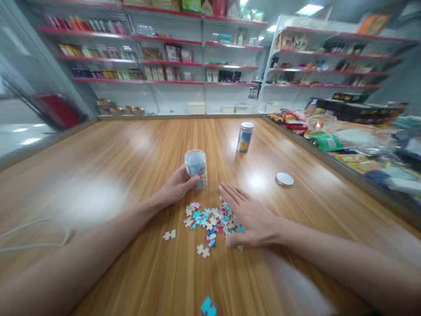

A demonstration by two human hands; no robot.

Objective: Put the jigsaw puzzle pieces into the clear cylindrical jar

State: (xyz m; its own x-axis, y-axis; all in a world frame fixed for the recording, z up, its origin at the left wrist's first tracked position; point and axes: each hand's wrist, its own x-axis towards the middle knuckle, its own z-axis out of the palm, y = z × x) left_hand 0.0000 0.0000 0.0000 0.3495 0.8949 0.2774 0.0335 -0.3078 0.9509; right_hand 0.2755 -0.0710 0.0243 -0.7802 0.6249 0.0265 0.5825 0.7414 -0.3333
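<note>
My left hand [180,184] is wrapped round a clear jar [196,170] without a lid, which stands upright with a printed picture showing on its side. Loose jigsaw puzzle pieces [210,218] lie in a heap just in front of the jar, some blue, pink or red and some pale side up. My right hand [253,219] rests flat with its fingers stretched over the right side of this heap, hiding part of it. A few pieces lie apart, among them a blue pair [208,306] at the near edge of view.
A closed can [244,138] with a blue and yellow label stands farther back on the wooden table [158,145]. A round silver lid [284,179] lies to the right. A white cable [36,235] is at the left; packaged goods [345,131] crowd the right side, with shelves [171,63] behind.
</note>
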